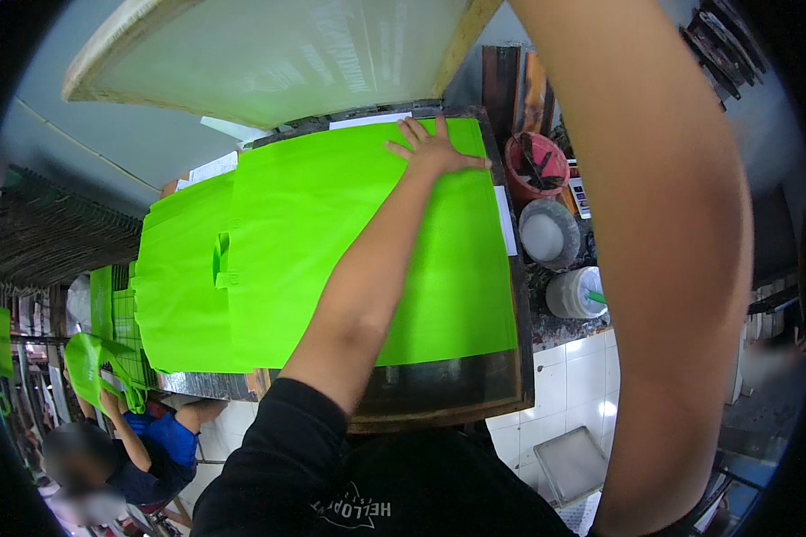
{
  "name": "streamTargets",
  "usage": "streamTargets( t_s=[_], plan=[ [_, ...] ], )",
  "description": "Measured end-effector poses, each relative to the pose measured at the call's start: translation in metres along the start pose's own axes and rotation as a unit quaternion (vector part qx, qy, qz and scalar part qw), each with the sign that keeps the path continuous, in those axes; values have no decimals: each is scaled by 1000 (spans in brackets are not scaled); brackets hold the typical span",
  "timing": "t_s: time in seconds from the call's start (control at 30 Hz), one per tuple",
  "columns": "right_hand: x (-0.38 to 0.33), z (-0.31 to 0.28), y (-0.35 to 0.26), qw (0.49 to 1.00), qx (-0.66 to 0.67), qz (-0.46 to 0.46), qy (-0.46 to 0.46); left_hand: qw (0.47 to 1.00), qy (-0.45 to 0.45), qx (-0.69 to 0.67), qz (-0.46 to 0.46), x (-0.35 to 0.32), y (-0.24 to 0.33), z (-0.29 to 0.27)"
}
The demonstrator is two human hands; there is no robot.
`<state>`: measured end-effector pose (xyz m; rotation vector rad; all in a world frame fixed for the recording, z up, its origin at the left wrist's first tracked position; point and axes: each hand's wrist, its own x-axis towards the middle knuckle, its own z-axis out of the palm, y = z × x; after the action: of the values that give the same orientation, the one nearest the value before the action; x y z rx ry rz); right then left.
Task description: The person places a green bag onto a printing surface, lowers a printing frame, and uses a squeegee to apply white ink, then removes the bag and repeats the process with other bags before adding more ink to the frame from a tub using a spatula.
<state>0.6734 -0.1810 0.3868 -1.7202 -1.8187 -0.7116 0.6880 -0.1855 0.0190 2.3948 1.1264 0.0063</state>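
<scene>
A bright green fabric bag [331, 233] lies flat across a dark-framed work board [448, 385]. My left hand [434, 152] rests on its far right part, palm down with the fingers spread. More green bags [184, 277] lie to its left, and a strap handle [221, 259] shows where they meet. Above the far edge stands a tilted screen frame [278, 54] with pale mesh and a wooden border. My right forearm [663, 224] reaches up past the top of the picture, so my right hand is out of sight.
On the right stand a pink bucket [537, 166] with tools, a tub of white stuff [546, 234] and a white pail [575, 294]. At lower left a seated co-worker [143, 447] handles a green bag [90, 367]. A grey tray [571, 465] lies on the tiled floor.
</scene>
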Motion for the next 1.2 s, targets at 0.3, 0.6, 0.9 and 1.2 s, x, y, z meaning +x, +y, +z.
streamTargets(
  t_s=[0.3, 0.6, 0.9, 1.2],
  plan=[
    [-188, -6, -105, 997, 66, 42, -28, 699, 152, -653, 248, -276, -119, -108],
    [-382, 49, -159, 959, 224, 87, -153, 548, -82, -816, -166, -393, -191, 8],
    [-428, 88, -176, 971, 119, 13, -206, 676, 68, -733, -30, -387, -242, -47],
    [-421, 93, -180, 972, 126, 34, -197, 928, 89, -67, 356, -154, -189, -105]
  ],
)
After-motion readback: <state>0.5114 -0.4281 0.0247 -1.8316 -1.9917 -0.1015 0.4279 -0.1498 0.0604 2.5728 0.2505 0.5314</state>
